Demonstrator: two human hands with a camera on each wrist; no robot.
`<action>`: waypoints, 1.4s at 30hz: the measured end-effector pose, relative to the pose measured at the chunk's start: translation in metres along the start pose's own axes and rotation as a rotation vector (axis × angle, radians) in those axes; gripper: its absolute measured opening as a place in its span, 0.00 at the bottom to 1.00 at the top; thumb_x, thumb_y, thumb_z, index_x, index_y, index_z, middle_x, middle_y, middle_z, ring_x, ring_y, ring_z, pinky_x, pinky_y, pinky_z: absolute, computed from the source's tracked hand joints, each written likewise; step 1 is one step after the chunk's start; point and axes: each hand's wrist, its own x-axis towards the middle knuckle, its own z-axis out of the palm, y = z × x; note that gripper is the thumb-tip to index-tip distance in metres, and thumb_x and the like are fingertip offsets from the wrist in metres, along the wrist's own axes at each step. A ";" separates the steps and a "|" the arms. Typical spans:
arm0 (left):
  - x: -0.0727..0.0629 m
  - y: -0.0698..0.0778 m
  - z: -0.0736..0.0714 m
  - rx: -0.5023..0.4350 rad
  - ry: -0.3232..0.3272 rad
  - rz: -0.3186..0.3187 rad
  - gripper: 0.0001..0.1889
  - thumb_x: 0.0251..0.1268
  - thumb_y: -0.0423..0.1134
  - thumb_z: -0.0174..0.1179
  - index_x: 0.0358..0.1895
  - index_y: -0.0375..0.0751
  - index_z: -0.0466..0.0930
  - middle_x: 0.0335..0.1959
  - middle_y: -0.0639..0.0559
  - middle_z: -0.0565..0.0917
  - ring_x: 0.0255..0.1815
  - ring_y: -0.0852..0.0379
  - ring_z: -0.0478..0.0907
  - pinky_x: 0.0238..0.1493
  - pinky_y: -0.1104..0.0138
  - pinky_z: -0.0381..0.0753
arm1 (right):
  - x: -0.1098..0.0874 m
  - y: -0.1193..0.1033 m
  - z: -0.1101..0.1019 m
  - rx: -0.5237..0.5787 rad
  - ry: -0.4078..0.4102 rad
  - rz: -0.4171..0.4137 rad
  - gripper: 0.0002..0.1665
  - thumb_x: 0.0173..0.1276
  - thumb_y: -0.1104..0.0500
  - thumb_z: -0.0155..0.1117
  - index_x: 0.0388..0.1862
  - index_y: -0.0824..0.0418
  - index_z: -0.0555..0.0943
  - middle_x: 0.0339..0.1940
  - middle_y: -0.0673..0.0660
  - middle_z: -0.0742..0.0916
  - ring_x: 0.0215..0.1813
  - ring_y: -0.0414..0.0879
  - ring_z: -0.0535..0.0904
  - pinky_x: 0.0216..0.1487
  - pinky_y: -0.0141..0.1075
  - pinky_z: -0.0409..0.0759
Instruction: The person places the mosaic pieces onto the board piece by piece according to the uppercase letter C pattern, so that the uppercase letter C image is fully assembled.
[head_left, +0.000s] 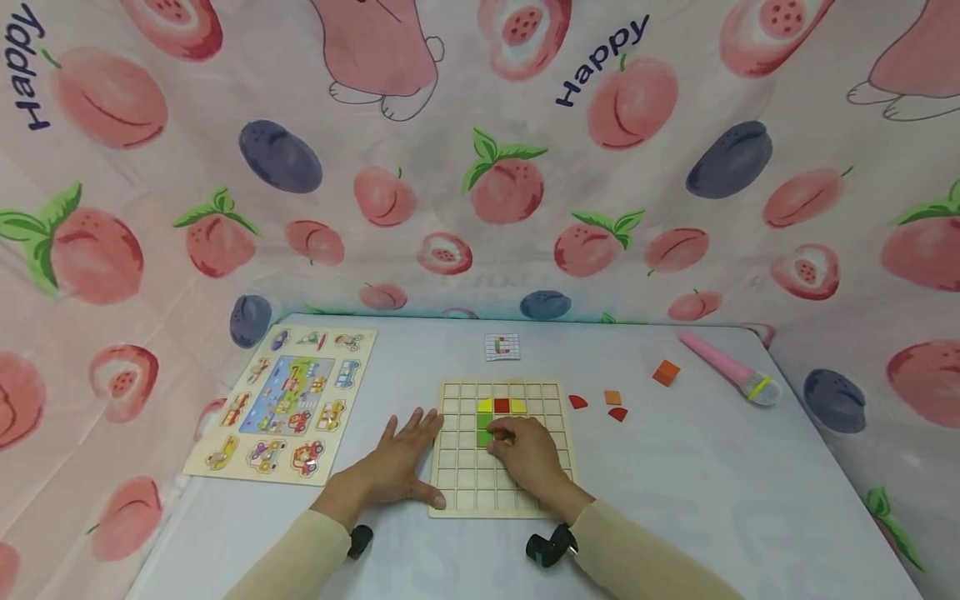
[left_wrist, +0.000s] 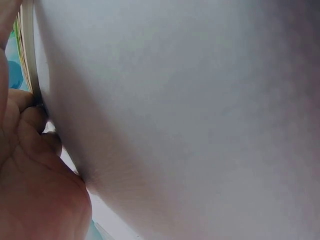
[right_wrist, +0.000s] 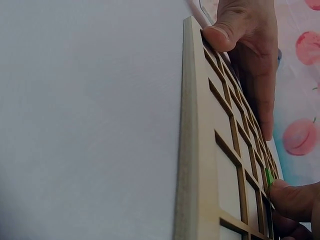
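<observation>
A wooden grid board (head_left: 457, 483) lies on the white table. My left hand (head_left: 393, 467) is spread flat beside its left edge, the thumb resting on the near left corner. In the left wrist view, that hand's palm (left_wrist: 40, 190) shows against the tabletop. With thumb and fingers my right hand (head_left: 528, 454) pinches a green square tile (head_left: 483, 439) at a cell near the board's middle. Another green tile (head_left: 485, 421) sits just behind it. Farther back is a red square (head_left: 502, 406) between a left yellow piece (head_left: 485, 406) and a right yellow piece (head_left: 519, 407).
Right of the board lie two red wedge pieces (head_left: 617, 413), a small orange square (head_left: 612, 397) and orange-red blocks (head_left: 666, 372). A pink microphone (head_left: 731, 369) lies at the far right. Behind the board is a small pattern card (head_left: 502, 347). A vehicle puzzle board (head_left: 225, 462) lies left.
</observation>
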 end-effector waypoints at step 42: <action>0.000 -0.003 0.002 0.003 -0.016 -0.016 0.72 0.41 0.68 0.80 0.87 0.45 0.47 0.89 0.50 0.46 0.90 0.49 0.34 0.88 0.46 0.26 | 0.010 0.133 -0.138 -0.071 0.078 0.174 0.26 0.73 0.59 0.70 0.67 0.67 0.80 0.62 0.69 0.85 0.64 0.66 0.78 0.69 0.61 0.78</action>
